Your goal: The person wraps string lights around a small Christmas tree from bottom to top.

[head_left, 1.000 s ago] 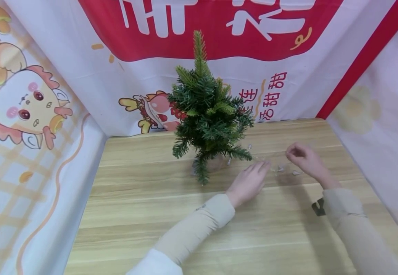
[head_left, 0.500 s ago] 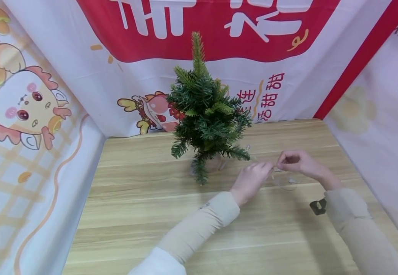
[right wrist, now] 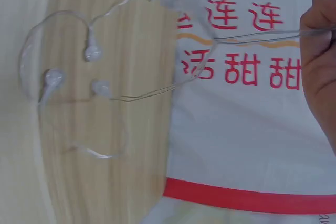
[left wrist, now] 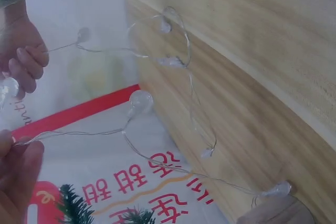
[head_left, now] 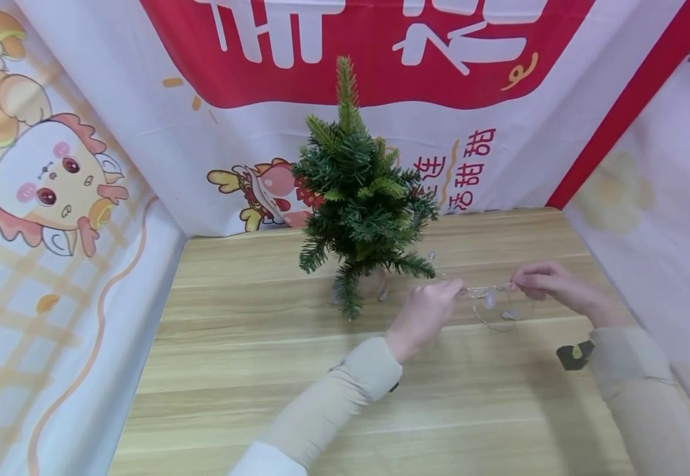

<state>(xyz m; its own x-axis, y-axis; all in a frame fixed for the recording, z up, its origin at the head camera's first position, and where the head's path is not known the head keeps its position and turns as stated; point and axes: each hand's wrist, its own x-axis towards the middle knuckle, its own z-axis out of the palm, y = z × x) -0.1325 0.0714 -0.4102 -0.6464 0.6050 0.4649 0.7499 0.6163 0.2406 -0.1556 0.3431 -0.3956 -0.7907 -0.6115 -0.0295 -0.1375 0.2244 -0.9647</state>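
A clear-wired string of fairy lights (head_left: 489, 299) is drawn between my hands at the right of the table. My left hand (head_left: 428, 312) pinches the wire in its fingertips; the left wrist view shows the wire (left wrist: 84, 132) leading off toward a round clear bulb (left wrist: 140, 102). Opposite it, my right hand (head_left: 550, 285) pinches another part of the wire. Below the hands hangs a loose loop with several small clear bulbs (right wrist: 54, 77). Left of my left hand stands a small artificial Christmas tree (head_left: 365, 198); its branches partly hide the base (head_left: 373, 283).
The wooden table (head_left: 249, 370) is enclosed by printed fabric: a left panel (head_left: 100, 291), a back panel (head_left: 190, 152) with a red banner, and a right panel (head_left: 630, 264). One end of the lights lies by the tree's base.
My right hand came in to meet my left hand at the wire, then moved away to the right, stretching a length of wire between them. The tree stayed put.
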